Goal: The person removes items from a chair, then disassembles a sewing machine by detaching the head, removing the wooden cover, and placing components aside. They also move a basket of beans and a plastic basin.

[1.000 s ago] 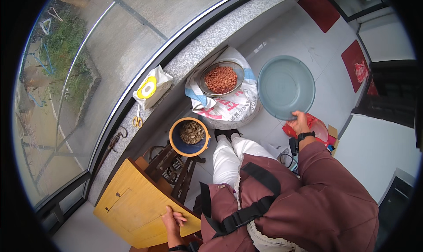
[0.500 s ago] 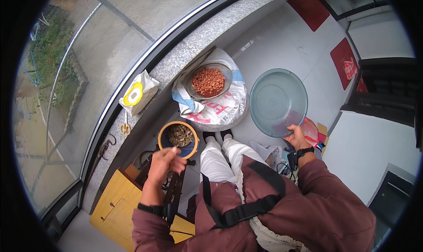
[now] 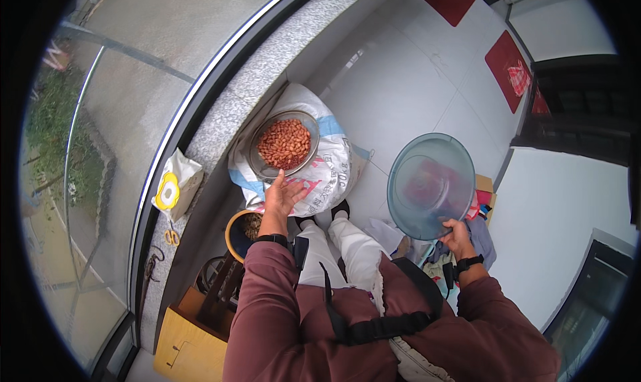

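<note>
My right hand (image 3: 456, 238) grips the rim of a translucent grey-green plastic basin (image 3: 414, 212), held tilted to the right, with nothing seen in it. Ahead of me a round metal strainer bowl (image 3: 254, 156) holds many shelled reddish peanuts (image 3: 286, 143). It rests on a full white woven sack (image 3: 330, 182) with blue bands. My left hand (image 3: 286, 194) is open, palm up, fingers stretched out just below the bowl's near rim; whether the fingertips touch it I cannot tell. Partly behind my left forearm stands a yellow-rimmed bucket (image 3: 231, 243) with shells (image 3: 252, 225) inside.
On the granite sill (image 3: 230, 108) at the left lie a white-and-yellow soft pack (image 3: 179, 185) and yellow-handled scissors (image 3: 172, 236). A yellow wooden cabinet (image 3: 190, 348) stands at lower left. Bags and cloth (image 3: 477, 242) lie beside the basin. Red mats (image 3: 505, 68) are farther off.
My left hand has moved from over the bucket forward and right to the peanut bowl. The basin has tilted more in my right hand. The view has shifted.
</note>
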Motion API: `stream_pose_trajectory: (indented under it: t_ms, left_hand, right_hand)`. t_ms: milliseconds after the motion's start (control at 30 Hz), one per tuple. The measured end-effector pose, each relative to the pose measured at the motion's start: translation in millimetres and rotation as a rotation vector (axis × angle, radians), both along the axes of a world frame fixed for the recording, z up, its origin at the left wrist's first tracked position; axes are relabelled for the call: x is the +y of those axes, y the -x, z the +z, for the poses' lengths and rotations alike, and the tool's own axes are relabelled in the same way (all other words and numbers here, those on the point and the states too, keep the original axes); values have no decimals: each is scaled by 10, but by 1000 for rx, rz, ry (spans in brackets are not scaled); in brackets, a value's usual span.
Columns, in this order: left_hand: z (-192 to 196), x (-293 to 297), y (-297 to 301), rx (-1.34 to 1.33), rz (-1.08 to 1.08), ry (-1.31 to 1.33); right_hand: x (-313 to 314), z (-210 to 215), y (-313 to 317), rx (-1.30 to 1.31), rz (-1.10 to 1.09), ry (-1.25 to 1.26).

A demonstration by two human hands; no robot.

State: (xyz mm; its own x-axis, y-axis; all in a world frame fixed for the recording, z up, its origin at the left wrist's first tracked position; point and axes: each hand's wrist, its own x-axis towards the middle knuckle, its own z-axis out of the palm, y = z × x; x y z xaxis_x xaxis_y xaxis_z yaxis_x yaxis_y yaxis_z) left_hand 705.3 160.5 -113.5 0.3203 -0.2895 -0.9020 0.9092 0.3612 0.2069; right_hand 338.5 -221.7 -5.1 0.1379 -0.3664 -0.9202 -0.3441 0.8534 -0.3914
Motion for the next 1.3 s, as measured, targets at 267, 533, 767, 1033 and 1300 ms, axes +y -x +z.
stream_pose_trajectory:
  t_ms: [267, 533, 767, 1033, 1300]
  left_hand:
    - [-592, -213, -103, -76, 129, 13]
    - [-271, -34, 28, 14, 164, -101]
    - [754, 447, 466, -246, 75, 14]
    - [2546, 1592, 1483, -435, 210, 27]
    - [3406, 2816, 3071, -554, 806, -353]
  right_hand:
    - [-62, -2, 490, 63, -56, 12]
    - [-121, -23, 572, 59, -25, 20]
    - [-162, -40, 169, 39, 71, 18]
    - [-179, -46, -337, 19, 231, 8]
    - [-23, -17, -1107, 6, 313, 30]
